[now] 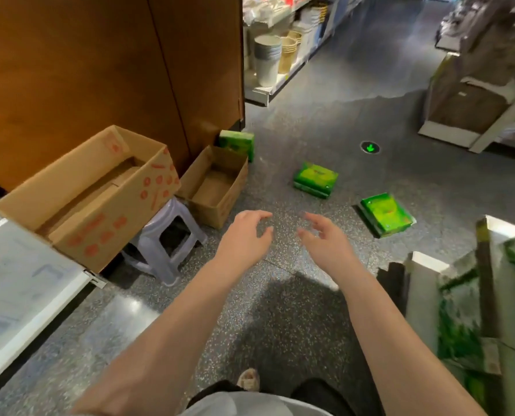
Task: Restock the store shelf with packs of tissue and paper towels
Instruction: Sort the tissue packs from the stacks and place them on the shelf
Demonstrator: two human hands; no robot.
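Your left hand [244, 235] and right hand [325, 238] reach out over the floor [280, 310], fingers loosely spread, both empty. Shelf [460, 295] with green packs at your right. Beyond the hands: near pack [384, 214] and mid pack [315, 179] flat on floor, far pack [237, 142] behind small box [217, 187]. Big box [94, 190] tilted on stool [166, 238], left.
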